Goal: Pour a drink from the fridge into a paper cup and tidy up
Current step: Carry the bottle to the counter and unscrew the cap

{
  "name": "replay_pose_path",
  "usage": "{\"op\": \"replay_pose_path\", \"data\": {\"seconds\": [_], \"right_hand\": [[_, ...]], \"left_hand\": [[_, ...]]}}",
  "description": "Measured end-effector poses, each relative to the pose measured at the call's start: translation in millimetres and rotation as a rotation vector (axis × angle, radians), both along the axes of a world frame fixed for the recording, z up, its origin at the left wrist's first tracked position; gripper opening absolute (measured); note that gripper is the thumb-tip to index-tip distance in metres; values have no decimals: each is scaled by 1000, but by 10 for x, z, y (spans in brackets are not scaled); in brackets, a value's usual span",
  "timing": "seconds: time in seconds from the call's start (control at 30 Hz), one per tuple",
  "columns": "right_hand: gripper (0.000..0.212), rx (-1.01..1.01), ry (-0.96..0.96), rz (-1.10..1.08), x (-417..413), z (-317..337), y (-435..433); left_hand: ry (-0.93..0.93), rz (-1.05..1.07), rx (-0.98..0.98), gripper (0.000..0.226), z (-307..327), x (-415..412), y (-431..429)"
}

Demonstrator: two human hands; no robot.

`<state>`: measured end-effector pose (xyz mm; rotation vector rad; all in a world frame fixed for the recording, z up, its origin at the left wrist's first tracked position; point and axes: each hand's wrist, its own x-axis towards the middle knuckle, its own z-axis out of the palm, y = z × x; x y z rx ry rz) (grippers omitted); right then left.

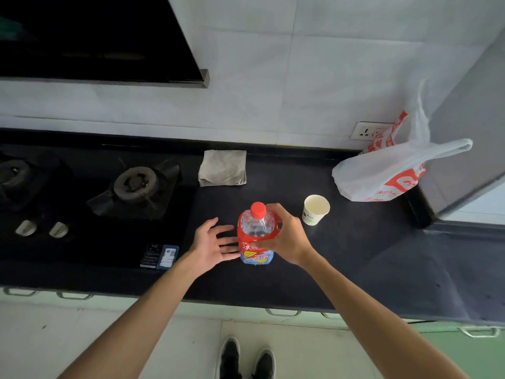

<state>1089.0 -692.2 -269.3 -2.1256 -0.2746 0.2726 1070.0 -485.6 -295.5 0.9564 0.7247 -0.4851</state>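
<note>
A drink bottle (255, 236) with a red cap and a red, yellow and blue label stands upright on the black countertop (341, 255). My right hand (281, 236) wraps around its right side and shoulder. My left hand (211, 243) hovers just left of the bottle, fingers spread, its fingertips near the label. A white paper cup (315, 210) stands upright to the right of the bottle, a short gap from my right hand; it looks pale inside.
A folded grey cloth (222, 168) lies behind the bottle by the wall. A white and red plastic bag (390, 173) sits at the back right beside a grey appliance side (470, 132). A gas hob (136, 184) fills the left. Cabinet handles line the front edge.
</note>
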Motion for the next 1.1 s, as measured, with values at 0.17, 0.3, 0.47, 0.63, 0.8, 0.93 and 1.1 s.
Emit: {"op": "replay_pose_path", "data": {"seconds": [0.17,0.3,0.47,0.63,0.8,0.93,1.1], "right_hand": [[77,0,9,-17,-8,-17,33],[73,2,20,-32,-20,-31,66],[76,-3,27,-28,-24,-95,103],[77,-6,31,-7,-1,-137,97],[79,-13,2,5,26,-156,56],[81,-54,16,61,42,-155,57],[83,-313,-73,194,48,195,-10]], "left_hand": [[-11,-25,18,53,-36,21,2],[-18,-50,42,52,-56,21,22],[-24,-59,61,49,-96,-14,41],[-16,3,-25,46,-138,-23,39],[-61,-18,-2,29,-56,-49,-49],[-238,-219,150,33,-62,-63,-40],[-593,-553,477,82,-56,4,13]]}}
